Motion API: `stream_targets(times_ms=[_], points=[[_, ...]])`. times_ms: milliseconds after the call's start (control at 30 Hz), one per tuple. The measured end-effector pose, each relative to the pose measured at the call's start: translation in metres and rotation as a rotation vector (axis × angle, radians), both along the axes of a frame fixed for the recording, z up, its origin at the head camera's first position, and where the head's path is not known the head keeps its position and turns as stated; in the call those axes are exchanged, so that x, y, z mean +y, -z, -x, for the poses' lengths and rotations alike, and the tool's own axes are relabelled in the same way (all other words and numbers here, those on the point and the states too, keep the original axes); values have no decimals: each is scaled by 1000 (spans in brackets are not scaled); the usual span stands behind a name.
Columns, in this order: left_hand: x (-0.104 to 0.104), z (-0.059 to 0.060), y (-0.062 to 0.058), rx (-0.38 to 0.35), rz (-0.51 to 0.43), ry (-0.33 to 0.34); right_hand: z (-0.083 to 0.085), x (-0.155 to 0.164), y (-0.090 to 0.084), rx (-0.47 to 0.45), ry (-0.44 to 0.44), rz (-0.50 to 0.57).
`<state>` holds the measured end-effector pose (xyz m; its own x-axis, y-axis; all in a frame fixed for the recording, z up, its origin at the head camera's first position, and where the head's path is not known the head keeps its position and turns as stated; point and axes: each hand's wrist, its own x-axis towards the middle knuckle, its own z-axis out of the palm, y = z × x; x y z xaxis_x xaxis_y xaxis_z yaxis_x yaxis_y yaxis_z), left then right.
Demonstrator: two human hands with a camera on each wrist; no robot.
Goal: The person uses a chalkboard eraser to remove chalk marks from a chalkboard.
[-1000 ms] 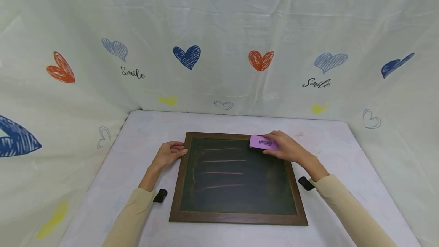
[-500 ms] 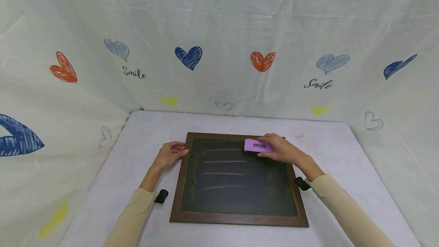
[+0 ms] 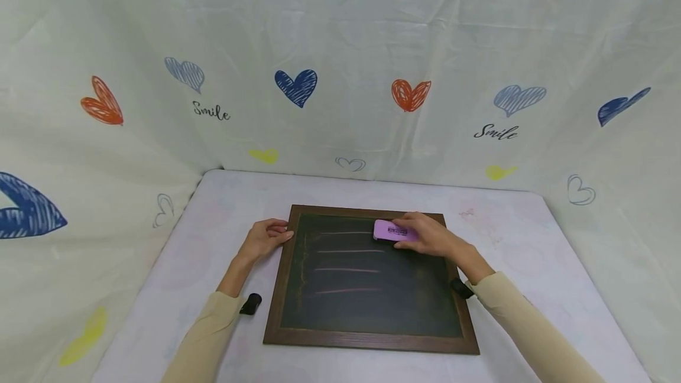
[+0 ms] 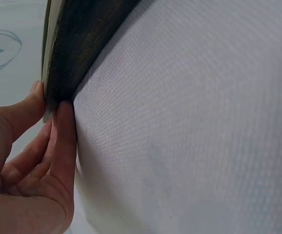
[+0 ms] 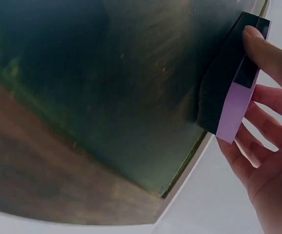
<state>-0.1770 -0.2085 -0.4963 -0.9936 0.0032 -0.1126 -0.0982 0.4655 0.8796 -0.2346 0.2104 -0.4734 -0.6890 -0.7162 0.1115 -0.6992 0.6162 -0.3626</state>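
Observation:
A chalkboard [image 3: 372, 309] in a brown wooden frame lies flat on the table, marked with several pink chalk lines [image 3: 348, 270] left of centre. My right hand [image 3: 432, 237] grips a purple chalkboard eraser [image 3: 387, 230] near the board's top edge, right of the top line. In the right wrist view, the dark felt side of the eraser [image 5: 216, 92] faces the board, the thumb on one side and fingers on the other. My left hand [image 3: 260, 241] pinches the frame's upper left edge. The left wrist view has its thumb on top and its fingers at the frame's side [image 4: 80, 44].
The board rests on a white table [image 3: 213, 205] with faint pastel blotches. Behind it and along the sides hangs a white curtain [image 3: 346, 28] printed with hearts and the word Smile. A black strap end [image 3: 250, 304] sticks out at the left cuff.
My right hand has slid the eraser left and slightly toward me along the board's upper part, stopping at the top line's right end. My left hand stays at the frame.

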Motion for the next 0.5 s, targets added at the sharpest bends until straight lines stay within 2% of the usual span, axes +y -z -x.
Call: stream_targets(times_ms=[500], points=[[-1,1,3,3,7,-1,0,-12,0,8,-9,-10]])
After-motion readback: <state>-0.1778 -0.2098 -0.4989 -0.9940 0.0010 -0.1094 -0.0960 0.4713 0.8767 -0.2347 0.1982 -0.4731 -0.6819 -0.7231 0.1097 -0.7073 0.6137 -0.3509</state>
